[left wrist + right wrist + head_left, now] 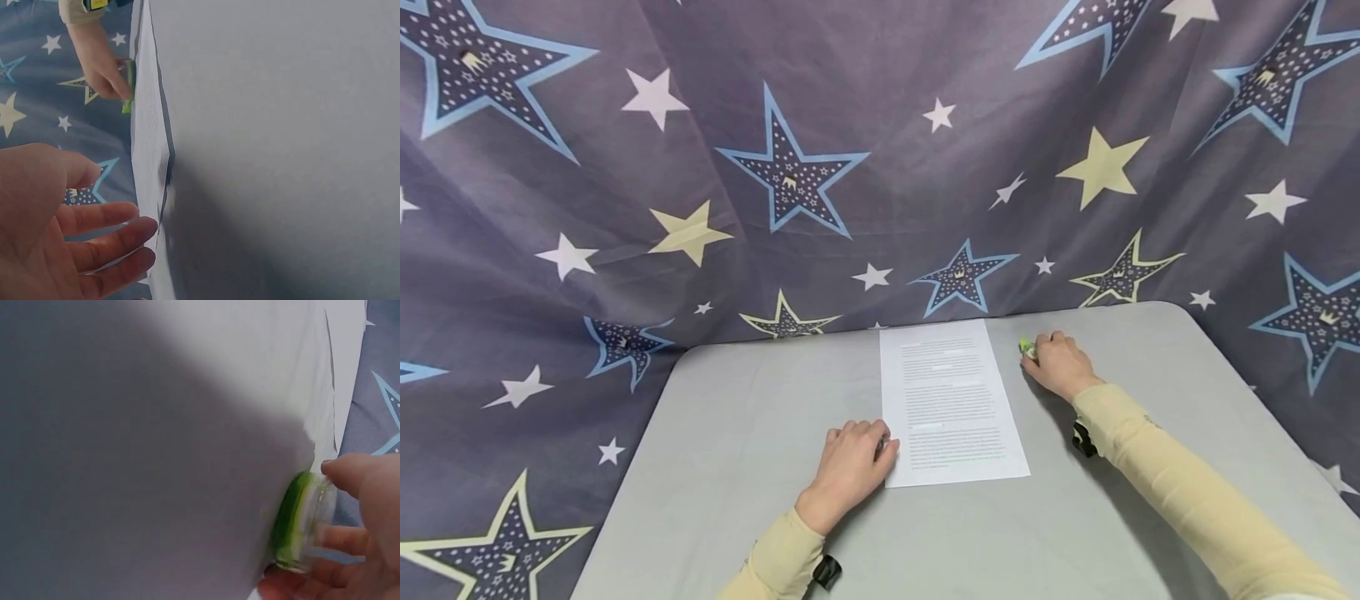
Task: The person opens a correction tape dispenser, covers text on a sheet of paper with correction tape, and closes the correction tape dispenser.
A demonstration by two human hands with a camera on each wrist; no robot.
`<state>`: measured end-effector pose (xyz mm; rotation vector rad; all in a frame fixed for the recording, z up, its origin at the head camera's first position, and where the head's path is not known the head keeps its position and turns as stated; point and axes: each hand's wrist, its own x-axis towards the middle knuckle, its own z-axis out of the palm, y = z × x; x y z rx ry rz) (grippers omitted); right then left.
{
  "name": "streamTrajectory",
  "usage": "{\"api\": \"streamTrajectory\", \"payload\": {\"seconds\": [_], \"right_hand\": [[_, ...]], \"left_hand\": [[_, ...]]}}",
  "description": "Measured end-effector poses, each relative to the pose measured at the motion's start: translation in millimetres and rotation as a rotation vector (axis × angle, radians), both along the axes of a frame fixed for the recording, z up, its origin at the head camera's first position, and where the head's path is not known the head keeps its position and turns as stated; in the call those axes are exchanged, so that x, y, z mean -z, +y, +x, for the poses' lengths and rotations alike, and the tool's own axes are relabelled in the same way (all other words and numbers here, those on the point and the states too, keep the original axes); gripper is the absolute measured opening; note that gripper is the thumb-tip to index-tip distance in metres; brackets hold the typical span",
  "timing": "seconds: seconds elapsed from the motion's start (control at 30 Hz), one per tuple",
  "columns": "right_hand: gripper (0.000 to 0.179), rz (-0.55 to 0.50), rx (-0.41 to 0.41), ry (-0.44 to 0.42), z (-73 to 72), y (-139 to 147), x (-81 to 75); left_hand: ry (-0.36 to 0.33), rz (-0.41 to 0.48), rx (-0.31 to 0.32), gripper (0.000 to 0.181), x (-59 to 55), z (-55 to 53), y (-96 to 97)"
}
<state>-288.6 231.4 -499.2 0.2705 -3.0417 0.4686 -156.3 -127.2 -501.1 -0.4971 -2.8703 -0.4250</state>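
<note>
A printed sheet of paper [955,408] lies on the grey table, with several blank white strips across its lines of text. My left hand [850,462] rests at the sheet's lower left edge, holding nothing. In the left wrist view its fingers [119,250] are loosely bent beside the paper's edge. Right of the sheet's top, my right hand [1060,365] holds a green-and-clear correction tape [294,522] low at the table surface. Thumb and fingers lie on opposite ends of it in the right wrist view; the palm side is partly out of frame.
The grey table [760,417] has rounded far corners. Behind it hangs a dark curtain [887,125] with a star pattern, touching the far edge. Black wrist straps [827,572] sit on both sleeves.
</note>
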Motion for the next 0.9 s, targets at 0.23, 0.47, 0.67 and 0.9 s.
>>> {"api": "streamTrajectory", "payload": {"seconds": [0.23,0.47,0.67,0.9], "right_hand": [[0.037,-0.109,-0.047,0.018,8.2,6.8,7.1],[0.037,-0.109,-0.119,0.056,18.4,9.9,6.2],[0.033,-0.065,-0.22,0.086,31.7,9.1,2.8],[0.035,-0.053,-0.356,0.14,48.4,5.4,-3.2]], "left_hand": [[0.003,0.0,0.002,0.016,-0.7,0.0,1.7],[-0.001,-0.01,0.009,0.017,-0.2,0.8,3.6],[0.013,-0.011,0.009,0.016,-2.5,2.1,7.6],[0.043,-0.016,0.017,0.016,-4.0,0.2,12.6]]}}
